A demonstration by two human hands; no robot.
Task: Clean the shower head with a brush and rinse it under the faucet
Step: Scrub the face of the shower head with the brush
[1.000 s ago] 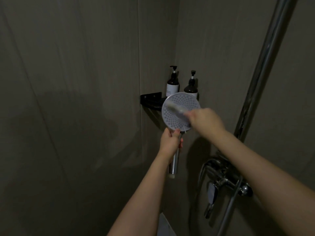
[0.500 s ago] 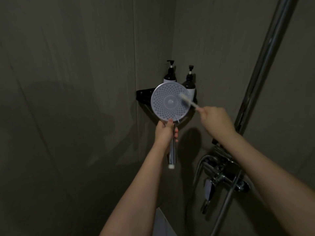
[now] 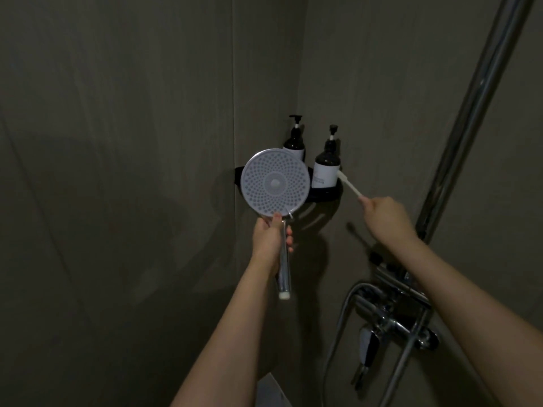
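Observation:
My left hand grips the chrome handle of the round shower head and holds it upright, its perforated face turned toward me. My right hand holds a small white brush by its handle. The brush head points up and left, near the right pump bottle, and stands clear of the shower head's face. The chrome faucet with its lever is mounted on the right wall, below my right forearm.
A black corner shelf carries two dark pump bottles behind the shower head. A chrome riser pipe runs up the right wall. A hose loops down from the faucet. Grey tiled walls enclose the corner.
The brush has come off the shower head's face and moved right, toward the shelf. The shower head has shifted left in my left hand's grip.

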